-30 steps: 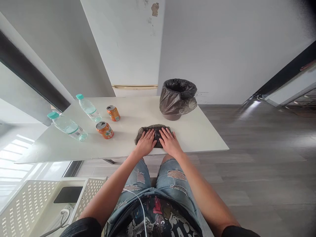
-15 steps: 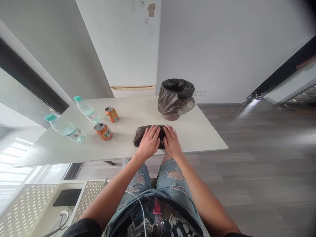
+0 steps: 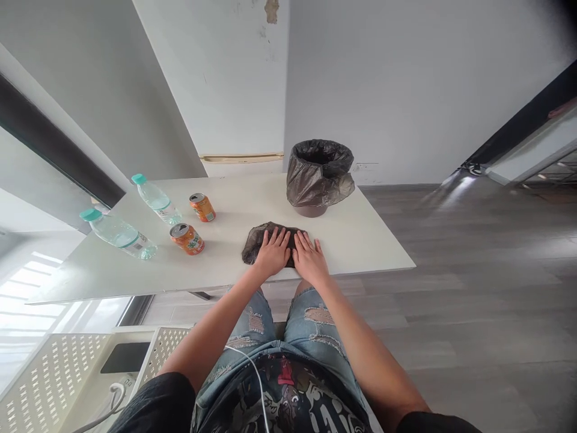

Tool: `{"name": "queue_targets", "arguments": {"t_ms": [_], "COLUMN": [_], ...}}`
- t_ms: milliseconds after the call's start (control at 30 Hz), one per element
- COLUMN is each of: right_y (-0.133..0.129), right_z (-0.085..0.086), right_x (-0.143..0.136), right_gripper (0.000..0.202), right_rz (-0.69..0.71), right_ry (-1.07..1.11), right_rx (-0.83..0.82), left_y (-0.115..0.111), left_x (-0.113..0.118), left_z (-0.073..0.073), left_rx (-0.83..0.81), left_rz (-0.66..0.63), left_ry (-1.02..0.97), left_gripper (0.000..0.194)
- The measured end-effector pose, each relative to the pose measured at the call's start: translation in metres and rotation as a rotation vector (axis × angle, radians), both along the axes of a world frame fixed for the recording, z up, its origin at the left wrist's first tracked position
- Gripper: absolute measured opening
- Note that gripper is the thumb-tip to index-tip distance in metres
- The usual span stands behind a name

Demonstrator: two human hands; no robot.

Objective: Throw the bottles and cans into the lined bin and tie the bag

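Observation:
A crumpled black plastic bag (image 3: 253,245) lies near the front edge of the white table (image 3: 225,267). On its middle rests my left hand (image 3: 273,251), fingers stretched out and laid flat. Just beside it, my right hand (image 3: 310,255) presses on the bag's right part, also with straight fingers. Both hands cover much of the bag. Behind them stands a trash bin (image 3: 311,211) lined with another black bag (image 3: 311,185), whose edge is folded over the rim.
To the left stand two orange cans (image 3: 187,240) with opened tops. Farther left are two clear bottles (image 3: 119,234) with green caps. A perforated white basket (image 3: 58,373) with a dark flat object (image 3: 125,358) and a cable is at lower left.
My right hand has shifted slightly left, closer to my left hand, and both now lie flatter on the bag. The whole view has tilted a little.

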State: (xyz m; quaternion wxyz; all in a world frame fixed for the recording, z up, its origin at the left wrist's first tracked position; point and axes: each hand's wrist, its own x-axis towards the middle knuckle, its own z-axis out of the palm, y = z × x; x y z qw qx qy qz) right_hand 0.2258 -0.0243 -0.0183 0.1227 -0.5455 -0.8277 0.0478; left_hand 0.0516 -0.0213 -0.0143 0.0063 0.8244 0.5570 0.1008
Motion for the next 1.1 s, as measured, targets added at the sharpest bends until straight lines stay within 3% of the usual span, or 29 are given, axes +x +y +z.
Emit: {"name": "queue_targets", "arguments": {"t_ms": [167,367,467,567,700,767,867,1100], "right_y": [0.0,0.002,0.002,0.001,-0.001,-0.001,0.0,-0.001], "right_z": [0.001,-0.002,-0.002,0.0,0.002,0.002,-0.001,0.0], "right_x": [0.001,0.002,0.002,0.001,0.0,0.0,0.001,-0.001], "right_gripper": [0.064,0.066,0.065,0.064,0.063,0.063,0.063,0.062], "right_rz": [0.011,-0.004,-0.001,0.004,-0.017,-0.016,-0.003,-0.005], "right_ry": [0.009,0.001,0.01,0.014,0.0,-0.002,0.003,0.011], "right_rx": [-0.01,-0.027,-0.021,0.01,0.009,0.001,0.002,-0.007], "left_y": [0.006,0.008,0.005,0.0,-0.002,0.0,0.005,0.007], "left_x": [-0.033,-0.063,-0.058,-0.041,-0.016,-0.009,-0.009,-0.014], "left_z": [0.006,-0.001,0.004,0.019,0.031,0.026,0.012,0.0], "left_rx": [0.038,-0.063,-0.016,0.123,0.131,0.049,-0.049,-0.069], "left_rz": [0.042,0.083,0.111,0.109,-0.084,-0.131,-0.088,-0.09], "left_ry": [0.032,0.019,0.008,-0.027,-0.022,0.006,0.026,0.05], "left_gripper": [0.065,0.067,0.066,0.066,0.065,0.066,0.068,0.069]}}
